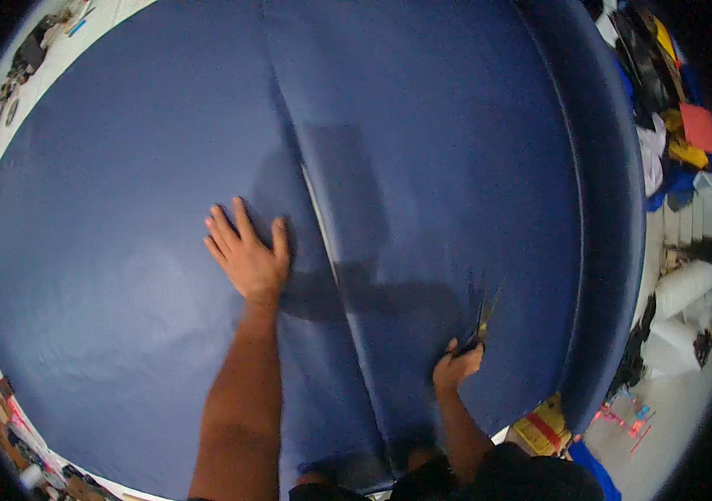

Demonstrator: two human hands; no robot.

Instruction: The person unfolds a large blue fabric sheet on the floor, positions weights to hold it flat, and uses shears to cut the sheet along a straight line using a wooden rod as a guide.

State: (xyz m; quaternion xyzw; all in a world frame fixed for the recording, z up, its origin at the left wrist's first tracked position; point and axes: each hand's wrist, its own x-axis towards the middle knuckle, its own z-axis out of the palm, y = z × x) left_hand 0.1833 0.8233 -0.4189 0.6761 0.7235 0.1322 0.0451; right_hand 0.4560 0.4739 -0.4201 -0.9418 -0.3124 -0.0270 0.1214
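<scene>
A person's left hand [252,260] rested palm down, fingers spread wide, on a broad dark-blue sheet [122,192], left of a long line where a pale strip [321,224] showed. Across that line, the right hand [459,364] gripped scissors [483,320] by the handles, blades parted and pointing away from the body, over the sheet's right part.

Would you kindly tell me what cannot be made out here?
In the head view:
Handles of the scissors: mostly hidden by the right hand.
Palm of the left hand: hidden by the hand itself.
Left forearm: upper end cut off by the lower edge.
Dark clutter, upper left: too small and blurred to name.
</scene>
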